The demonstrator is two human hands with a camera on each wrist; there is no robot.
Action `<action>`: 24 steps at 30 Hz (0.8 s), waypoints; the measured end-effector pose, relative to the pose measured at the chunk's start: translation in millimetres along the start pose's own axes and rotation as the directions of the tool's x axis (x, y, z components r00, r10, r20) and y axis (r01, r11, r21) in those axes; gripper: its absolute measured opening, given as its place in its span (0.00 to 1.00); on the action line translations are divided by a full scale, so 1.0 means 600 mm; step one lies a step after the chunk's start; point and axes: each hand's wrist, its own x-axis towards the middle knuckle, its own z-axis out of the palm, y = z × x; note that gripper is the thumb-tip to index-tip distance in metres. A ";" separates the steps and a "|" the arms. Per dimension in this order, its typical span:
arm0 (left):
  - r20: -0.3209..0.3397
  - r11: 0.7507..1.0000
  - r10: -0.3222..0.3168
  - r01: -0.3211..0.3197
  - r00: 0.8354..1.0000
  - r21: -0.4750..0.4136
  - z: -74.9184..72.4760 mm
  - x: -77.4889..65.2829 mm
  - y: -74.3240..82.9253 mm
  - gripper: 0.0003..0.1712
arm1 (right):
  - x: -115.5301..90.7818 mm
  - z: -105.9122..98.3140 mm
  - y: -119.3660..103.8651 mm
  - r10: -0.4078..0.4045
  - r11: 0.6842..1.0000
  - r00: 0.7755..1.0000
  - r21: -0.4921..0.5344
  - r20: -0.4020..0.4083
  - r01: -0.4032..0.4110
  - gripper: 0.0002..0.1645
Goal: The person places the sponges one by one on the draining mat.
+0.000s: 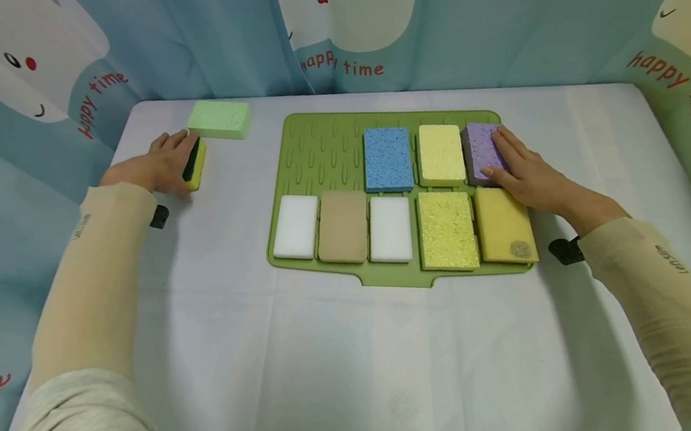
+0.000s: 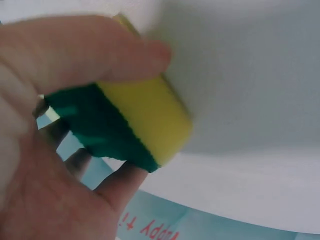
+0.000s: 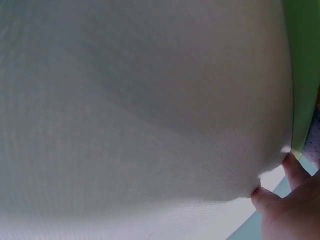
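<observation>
My left hand [image 1: 161,166] grips a yellow scouring sponge [image 1: 198,167] with a dark green scrubbing side, tilted on its edge at the table's left. In the left wrist view the thumb lies across the yellow foam [image 2: 150,112], and the fingers spread along the green scrubbing side [image 2: 100,125]. A light green sponge block [image 1: 220,119] lies just beyond this hand. On the right, my right hand [image 1: 527,167] rests on a purple sponge [image 1: 481,144] at the upper right corner of a green ridged mat [image 1: 319,153], its thumb and fingertips touching it.
On the mat are a blue sponge [image 1: 387,158], a pale yellow one [image 1: 441,154], two white ones [image 1: 295,226], a tan one [image 1: 343,228], a speckled yellow one [image 1: 447,228] and a darker yellow one [image 1: 504,220]. Behind the white-covered table [image 1: 333,365] hangs a blue curtain [image 1: 216,43].
</observation>
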 end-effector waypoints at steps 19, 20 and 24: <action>-0.185 0.999 -0.019 0.012 0.982 -0.042 0.003 -0.007 -0.009 0.58 | -0.002 0.000 -0.001 0.015 1.000 1.000 -0.005 0.008 -0.015 0.48; -0.186 0.999 -0.022 0.014 0.982 -0.044 0.002 -0.007 -0.008 0.59 | -0.002 0.000 -0.001 0.015 1.000 1.000 -0.006 0.007 -0.015 0.48; -0.190 0.999 -0.030 0.021 0.981 -0.047 0.001 -0.004 -0.006 0.60 | 0.000 0.001 -0.001 0.010 1.000 1.000 -0.011 0.000 -0.010 0.48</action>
